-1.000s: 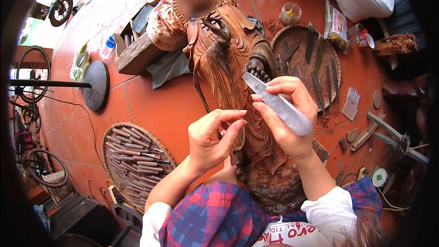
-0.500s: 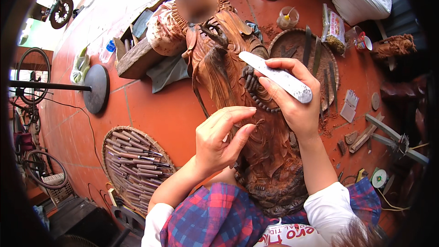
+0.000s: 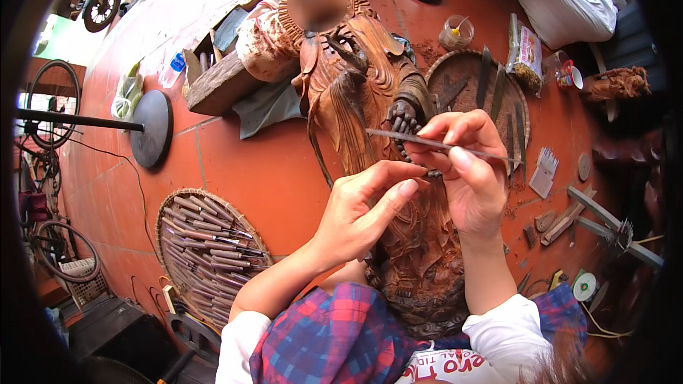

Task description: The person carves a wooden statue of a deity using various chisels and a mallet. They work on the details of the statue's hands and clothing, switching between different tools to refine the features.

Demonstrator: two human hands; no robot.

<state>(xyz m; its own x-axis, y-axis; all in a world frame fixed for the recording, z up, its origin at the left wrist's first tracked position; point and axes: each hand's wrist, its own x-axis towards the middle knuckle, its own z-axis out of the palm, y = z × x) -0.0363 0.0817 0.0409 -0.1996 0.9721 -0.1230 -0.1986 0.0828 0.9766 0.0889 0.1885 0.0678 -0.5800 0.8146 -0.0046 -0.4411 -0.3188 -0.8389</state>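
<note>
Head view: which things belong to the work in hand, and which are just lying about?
Seemingly part of the work: thin tool, held in the right hand; carved wooden statue below; wooden-handled tools at left, probably.

Seemingly just lying about: water bottle; white sack; motorbike.

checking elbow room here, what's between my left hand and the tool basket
In the head view, red floor shows between the left hand and the tool basket, with the left forearm just below.

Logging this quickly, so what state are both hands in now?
Left hand: half curled; can't tell if holding anything.
Right hand: closed, holding a thin strip.
</note>
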